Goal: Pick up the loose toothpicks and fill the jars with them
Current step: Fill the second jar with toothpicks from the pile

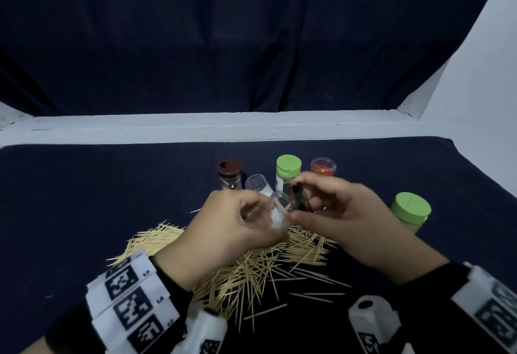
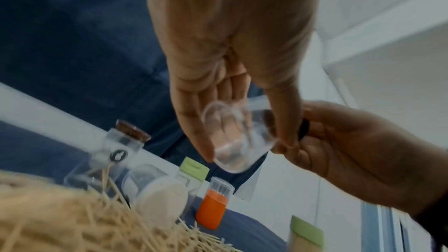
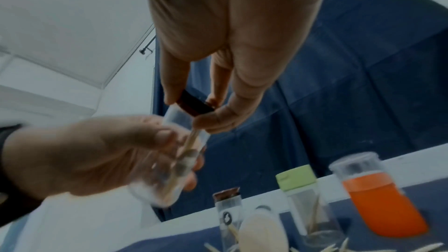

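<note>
My left hand [image 1: 257, 213] grips a small clear jar [image 1: 279, 208], tilted with its mouth toward the right, above the pile of loose toothpicks [image 1: 251, 264]. My right hand [image 1: 305, 202] pinches a dark lid [image 1: 298, 197] right at the jar's mouth. In the left wrist view the clear jar [image 2: 232, 141] lies between finger and thumb, the dark lid [image 2: 304, 127] just behind it. The right wrist view shows the lid [image 3: 194, 106] against the jar's rim and a few toothpicks [image 3: 189, 145] inside the jar [image 3: 174, 160].
Behind the hands stand a brown-lidded jar [image 1: 229, 174], a clear jar lying on its side [image 1: 256, 183], a green-capped jar [image 1: 288, 171] and an orange jar [image 1: 323, 167]. A green-lidded jar [image 1: 409, 211] stands at the right. A white ledge [image 1: 251, 127] borders the dark table.
</note>
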{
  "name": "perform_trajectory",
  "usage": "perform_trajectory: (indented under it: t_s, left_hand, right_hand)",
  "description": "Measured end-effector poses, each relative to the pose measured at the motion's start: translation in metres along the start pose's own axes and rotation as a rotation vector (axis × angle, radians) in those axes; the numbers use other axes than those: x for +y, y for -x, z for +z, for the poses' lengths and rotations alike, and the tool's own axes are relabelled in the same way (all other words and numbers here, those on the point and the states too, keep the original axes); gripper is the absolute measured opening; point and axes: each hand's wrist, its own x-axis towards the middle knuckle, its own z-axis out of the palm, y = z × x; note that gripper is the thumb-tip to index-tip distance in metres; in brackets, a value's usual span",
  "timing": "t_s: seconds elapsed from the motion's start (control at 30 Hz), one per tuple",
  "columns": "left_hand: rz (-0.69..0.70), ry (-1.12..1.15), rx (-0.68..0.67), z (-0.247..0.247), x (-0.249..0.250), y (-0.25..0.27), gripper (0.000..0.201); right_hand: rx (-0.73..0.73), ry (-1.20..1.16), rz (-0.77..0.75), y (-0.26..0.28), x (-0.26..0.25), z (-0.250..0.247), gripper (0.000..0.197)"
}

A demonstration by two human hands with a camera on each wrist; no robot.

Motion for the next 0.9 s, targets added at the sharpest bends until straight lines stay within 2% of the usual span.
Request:
perform_trajectory:
  t_s: [0.07,0.13,0.17,0.2,0.27,0.33,0.37,0.5,0.6,0.7,0.77,0.83,0.9]
  left_hand:
    - [-0.008,0.01,-0.013,0.005,0.002,-0.002,0.027]
    - [-0.011,-0.006,0.035,0.008,0.003,-0.005,0.03]
    - [-0.016,-0.019,0.068,0.008,0.004,-0.007,0.032]
    - [-0.02,-0.033,0.098,0.007,0.004,-0.008,0.033]
    - [-0.034,-0.027,0.155,0.003,0.002,-0.009,0.036]
    - [-0.053,-0.005,0.2,-0.003,-0.001,-0.009,0.038]
    - [-0.057,-0.013,0.217,-0.006,-0.002,-0.008,0.038]
    - [-0.07,-0.06,0.285,-0.018,-0.014,-0.002,0.037]
    - [-0.109,-0.073,0.31,-0.026,-0.024,0.005,0.039]
    - [-0.126,-0.056,0.33,-0.031,-0.032,0.011,0.041]
    - [-0.142,-0.03,0.337,-0.031,-0.036,0.013,0.039]
    - [-0.153,-0.025,0.336,-0.031,-0.039,0.015,0.038]
    - [-0.157,-0.033,0.333,-0.03,-0.041,0.017,0.037]
  right_hand:
    - [0.051,0.085,0.035,0.006,0.0,-0.016,0.033]
    - [0.128,0.239,0.121,0.012,0.005,-0.037,0.034]
    - [0.117,0.351,0.18,0.016,0.009,-0.047,0.033]
    - [0.056,0.483,0.25,0.02,0.015,-0.055,0.034]
    - [-0.181,0.75,0.412,0.03,0.028,-0.064,0.043]
    - [-0.39,0.925,0.522,0.037,0.041,-0.063,0.055]
    - [-0.438,0.97,0.546,0.039,0.047,-0.06,0.058]
    - [-0.536,1.079,0.592,0.04,0.056,-0.05,0.055]
    - [-0.562,1.123,0.587,0.034,0.05,-0.044,0.064]
    - [-0.473,0.991,0.483,0.017,0.042,-0.039,0.081]
    - [-0.457,0.924,0.439,-0.001,0.045,-0.031,0.1]
    - [-0.496,0.964,0.458,-0.018,0.054,-0.02,0.122]
    - [-0.539,1.006,0.505,-0.03,0.064,-0.011,0.135]
